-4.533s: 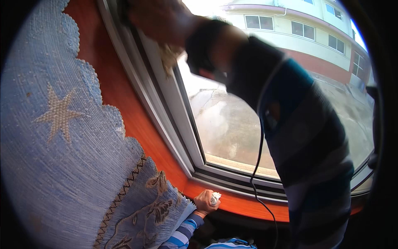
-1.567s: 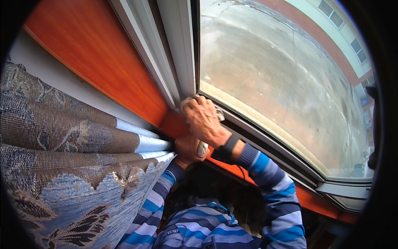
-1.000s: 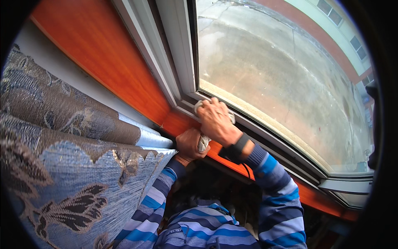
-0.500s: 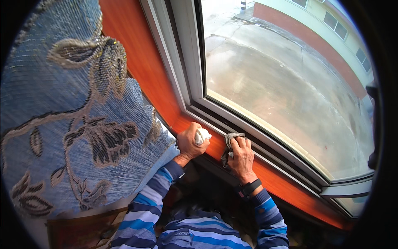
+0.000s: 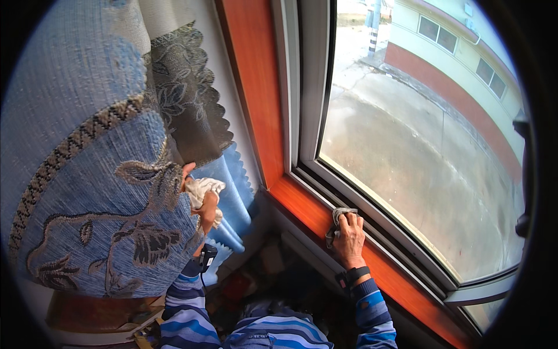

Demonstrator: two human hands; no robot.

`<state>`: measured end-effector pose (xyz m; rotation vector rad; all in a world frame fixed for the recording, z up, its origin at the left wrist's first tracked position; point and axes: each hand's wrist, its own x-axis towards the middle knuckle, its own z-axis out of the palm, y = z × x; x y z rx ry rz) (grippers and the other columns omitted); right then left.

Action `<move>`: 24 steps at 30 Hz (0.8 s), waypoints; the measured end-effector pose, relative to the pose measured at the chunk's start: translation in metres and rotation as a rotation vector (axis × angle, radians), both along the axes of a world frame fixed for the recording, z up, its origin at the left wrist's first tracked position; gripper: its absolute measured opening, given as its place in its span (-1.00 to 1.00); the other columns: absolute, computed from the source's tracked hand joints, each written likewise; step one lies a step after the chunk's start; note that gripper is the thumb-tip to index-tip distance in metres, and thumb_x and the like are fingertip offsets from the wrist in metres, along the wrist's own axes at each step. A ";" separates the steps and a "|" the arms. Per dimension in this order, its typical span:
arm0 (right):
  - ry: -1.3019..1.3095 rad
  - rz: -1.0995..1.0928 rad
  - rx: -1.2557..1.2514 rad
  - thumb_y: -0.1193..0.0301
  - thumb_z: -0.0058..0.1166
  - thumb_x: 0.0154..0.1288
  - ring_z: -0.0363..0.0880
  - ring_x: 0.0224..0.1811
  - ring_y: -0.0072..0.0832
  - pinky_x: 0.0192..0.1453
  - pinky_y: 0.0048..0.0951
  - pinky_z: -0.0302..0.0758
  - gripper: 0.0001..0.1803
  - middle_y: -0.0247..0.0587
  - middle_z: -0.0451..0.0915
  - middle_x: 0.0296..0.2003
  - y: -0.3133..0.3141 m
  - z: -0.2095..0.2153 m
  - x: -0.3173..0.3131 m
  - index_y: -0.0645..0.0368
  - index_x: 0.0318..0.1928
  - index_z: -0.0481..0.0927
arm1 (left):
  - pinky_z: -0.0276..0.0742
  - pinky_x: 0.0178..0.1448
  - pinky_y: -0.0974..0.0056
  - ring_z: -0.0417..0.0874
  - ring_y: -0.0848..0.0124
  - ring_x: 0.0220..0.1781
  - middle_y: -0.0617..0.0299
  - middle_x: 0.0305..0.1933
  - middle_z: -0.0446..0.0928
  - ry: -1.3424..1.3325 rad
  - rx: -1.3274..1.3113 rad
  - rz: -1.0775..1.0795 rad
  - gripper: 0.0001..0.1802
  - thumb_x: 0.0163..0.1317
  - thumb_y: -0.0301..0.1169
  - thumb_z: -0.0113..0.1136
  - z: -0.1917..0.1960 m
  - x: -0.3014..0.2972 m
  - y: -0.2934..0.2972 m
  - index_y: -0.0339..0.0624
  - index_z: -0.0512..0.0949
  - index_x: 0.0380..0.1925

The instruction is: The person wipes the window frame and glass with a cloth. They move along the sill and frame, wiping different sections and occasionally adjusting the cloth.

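My left hand is closed around a crumpled white cloth. It sits against the edge of a blue curtain with raised grey-brown flower embroidery, and the fabric hides part of the hand. On the right, my right hand grips a crumpled grey rag at the reddish-brown windowsill, close to the window track.
A white-framed window fills the right side, with a paved yard and a building outside. Dark scalloped lace and light-blue satin hang behind the curtain. Cluttered, dim things lie below the sill.
My left hand has moved left with the white cloth, from the sill corner to the curtain, whose edge is drawn left, showing lace and satin. My right hand keeps the rag at the sill.
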<state>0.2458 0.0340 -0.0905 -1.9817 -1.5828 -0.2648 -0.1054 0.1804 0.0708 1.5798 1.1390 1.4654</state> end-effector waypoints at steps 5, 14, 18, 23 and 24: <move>-0.009 0.009 -0.011 0.61 0.32 -0.01 0.55 0.06 0.02 0.09 -0.09 0.66 -0.48 -0.11 0.60 0.03 0.002 0.002 0.000 0.13 0.06 0.67 | 0.59 0.01 0.33 0.60 0.41 -0.17 0.12 -0.10 0.58 0.086 0.200 0.056 -0.24 0.12 -0.42 0.18 -0.004 0.001 -0.008 -0.30 0.41 0.42; -0.018 0.067 -0.060 0.56 0.34 0.07 0.54 0.11 0.04 0.11 -0.06 0.63 -0.52 -0.04 0.58 0.09 0.001 0.004 0.004 0.15 0.08 0.63 | 0.60 -0.03 0.34 0.63 0.39 -0.16 0.10 -0.14 0.58 0.126 0.175 -0.002 -0.27 0.14 -0.45 0.14 -0.005 -0.012 0.000 -0.33 0.41 0.40; 0.040 0.054 -0.096 0.60 0.28 0.09 0.57 0.11 0.03 0.08 -0.05 0.67 -0.48 -0.09 0.61 0.07 0.009 0.020 -0.002 0.12 0.15 0.66 | 0.59 -0.07 0.36 0.62 0.42 -0.20 0.10 -0.16 0.58 0.187 0.195 -0.042 -0.27 0.14 -0.49 0.11 -0.003 -0.017 0.003 -0.37 0.39 0.41; -0.030 0.292 0.015 0.55 0.31 0.11 0.56 0.16 -0.03 0.17 -0.07 0.62 -0.49 -0.08 0.59 0.07 0.054 0.026 -0.045 0.13 0.14 0.64 | 0.55 -0.10 0.39 0.58 0.46 -0.22 0.13 -0.22 0.56 0.200 0.252 -0.063 -0.26 0.12 -0.50 0.08 -0.004 -0.015 0.003 -0.41 0.38 0.40; -0.062 0.314 0.016 0.49 0.29 0.12 0.55 0.16 -0.05 0.15 -0.06 0.58 -0.48 -0.08 0.58 0.08 0.068 0.022 -0.058 0.10 0.16 0.63 | 0.52 -0.12 0.41 0.56 0.48 -0.24 0.14 -0.23 0.55 0.205 0.260 -0.065 -0.26 0.12 -0.51 0.07 -0.004 -0.015 0.004 -0.42 0.39 0.40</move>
